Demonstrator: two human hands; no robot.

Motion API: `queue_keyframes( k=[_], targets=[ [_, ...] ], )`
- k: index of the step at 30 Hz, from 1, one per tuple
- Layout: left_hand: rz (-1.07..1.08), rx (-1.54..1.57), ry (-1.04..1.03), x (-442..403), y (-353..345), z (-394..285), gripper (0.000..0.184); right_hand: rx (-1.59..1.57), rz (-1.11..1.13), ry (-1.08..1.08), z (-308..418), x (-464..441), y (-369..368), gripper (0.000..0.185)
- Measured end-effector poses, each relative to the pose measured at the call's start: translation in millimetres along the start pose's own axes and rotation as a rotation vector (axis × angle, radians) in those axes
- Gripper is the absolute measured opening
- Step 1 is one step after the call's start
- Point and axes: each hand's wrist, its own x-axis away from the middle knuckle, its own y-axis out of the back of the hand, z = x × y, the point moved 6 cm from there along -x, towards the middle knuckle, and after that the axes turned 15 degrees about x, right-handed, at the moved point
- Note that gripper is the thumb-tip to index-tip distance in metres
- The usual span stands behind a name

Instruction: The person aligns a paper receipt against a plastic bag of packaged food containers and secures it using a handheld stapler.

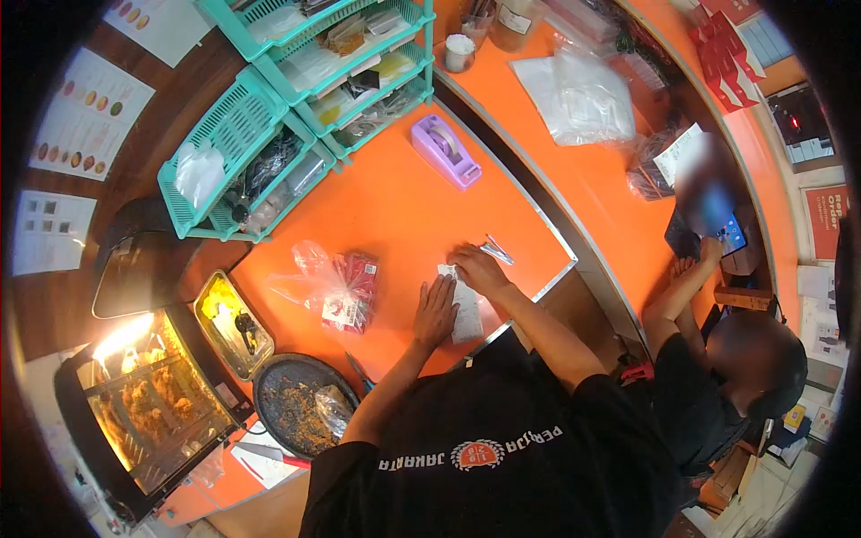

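Observation:
A narrow white paper slip (467,314) with faint print lies on the orange counter near its front edge. My left hand (437,310) rests flat on the slip's left side, fingers stretched out. At the slip's top end is my right hand (478,270), its fingers bent down on the paper; whether they pinch it is hard to see. Just beyond the right hand lies a small bundle of thin white and blue sticks (496,250). To the left sits a red box (360,291) in a clear plastic bag with a white label.
A purple tape dispenser (446,151) stands farther back, beside green baskets (235,148). At the left are a metal tray (235,325), a round black pan (296,403), a knife (269,453) and a lit food warmer (148,403). Another person (691,394) touches a tablet (731,235) at the right.

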Motion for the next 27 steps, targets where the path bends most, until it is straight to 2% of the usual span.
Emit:
queue_keyframes(
  k=[4,6,7,9,10,12,14,16,18,19,20,22,23,24,26,27],
  targets=[
    [0.014,-0.048,-0.020,-2.9,6.2,-6.3,0.067,-0.035,0.080,-0.039,5.5,-3.0,10.0,0.016],
    [0.017,-0.065,-0.028,-8.0,11.5,-10.6,0.067,0.011,-0.201,-0.098,-9.2,-10.4,28.2,0.018],
    [0.023,-0.083,-0.023,-9.4,13.8,-13.0,0.067,0.024,-0.219,-0.103,-13.6,-19.5,39.6,0.018],
    [0.032,-0.086,-0.048,-10.9,17.9,-18.8,0.068,-0.005,-0.497,-0.450,-41.4,-35.7,80.7,0.025],
    [0.042,-0.086,-0.052,-12.0,19.0,-19.5,0.068,0.005,-0.529,-0.460,-54.4,-51.0,86.4,0.025],
    [0.043,-0.123,-0.104,-15.3,17.7,-23.1,0.069,-0.048,-0.733,-0.507,-102.2,-79.1,84.5,0.027],
    [0.088,-0.160,-0.050,-18.1,17.6,-23.8,0.069,-0.300,-0.404,-0.407,-170.4,-127.1,27.5,0.038],
    [0.136,-0.201,-0.006,-16.6,8.2,-21.3,0.066,-0.469,-0.194,-0.704,-153.9,-136.6,45.4,0.050],
    [0.138,-0.222,-0.008,-15.8,0.9,-16.8,0.068,-0.429,-0.045,-0.710,-152.6,-151.3,54.4,0.045],
    [0.151,-0.244,-0.071,-18.3,-0.3,-20.7,0.068,-0.371,-0.026,-0.722,-151.8,-159.2,53.6,0.043],
    [0.172,-0.273,-0.045,-17.5,-1.4,-20.8,0.071,-0.315,0.006,-0.727,-149.3,-164.3,54.2,0.041],
    [0.185,-0.320,-0.028,-16.0,3.0,-23.2,0.075,-0.415,0.056,-0.931,-142.7,-158.5,64.1,0.041],
    [0.184,-0.279,-0.039,-15.6,5.3,-24.0,0.078,-0.283,0.054,-0.968,-140.0,-158.6,73.2,0.039],
    [0.180,-0.234,-0.046,-16.8,6.4,-24.1,0.081,-0.288,0.033,-0.965,-136.6,-157.9,80.0,0.039],
    [0.191,-0.213,-0.045,-18.0,7.1,-20.4,0.083,-0.600,-0.095,-0.887,-138.8,-160.4,66.7,0.038],
    [0.194,-0.217,-0.057,-17.4,6.7,-21.5,0.083,-0.866,-0.162,-0.774,-141.5,-164.9,58.2,0.036]
  ],
)
